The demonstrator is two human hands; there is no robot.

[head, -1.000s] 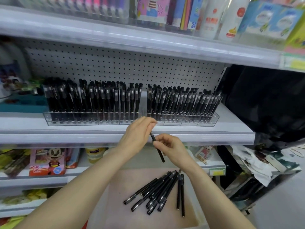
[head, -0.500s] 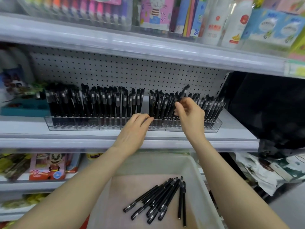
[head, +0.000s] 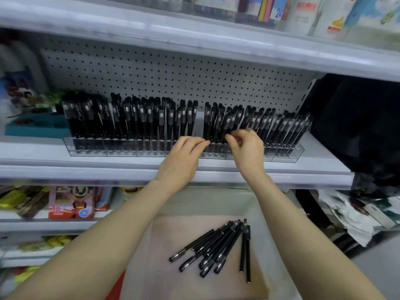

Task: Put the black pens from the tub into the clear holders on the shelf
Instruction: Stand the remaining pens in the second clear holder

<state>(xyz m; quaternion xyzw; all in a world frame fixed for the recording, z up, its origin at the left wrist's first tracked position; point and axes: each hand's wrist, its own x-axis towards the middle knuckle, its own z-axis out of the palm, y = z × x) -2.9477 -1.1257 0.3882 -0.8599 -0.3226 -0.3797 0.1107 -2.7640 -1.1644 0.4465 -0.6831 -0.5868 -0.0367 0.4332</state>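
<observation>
Since half a second back my right hand (head: 247,148) has dropped from the pen tops down to the front lip of the right clear holder (head: 287,153), and the pen it carried is no longer visible in it. Shelf (head: 65,169) is biggest: two holders side by side on it, the left clear holder (head: 86,148) packed, the right one nearly packed. Tub (head: 138,256) sits below, with roughly a dozen black pens (head: 216,247) loose on its floor. My left hand (head: 184,156) rests at the gap between the holders, fingers loosely extended, gripping nothing I can see. Right hand fingers are curled in a pinch; can't tell if a pen is in there. Step, I judge: seating or just done seating one pen. Next calls for reaching down into the tub for another. Free slots look few, mostly near the middle gap. Upper shelf edge hangs low, open room straight down.
</observation>
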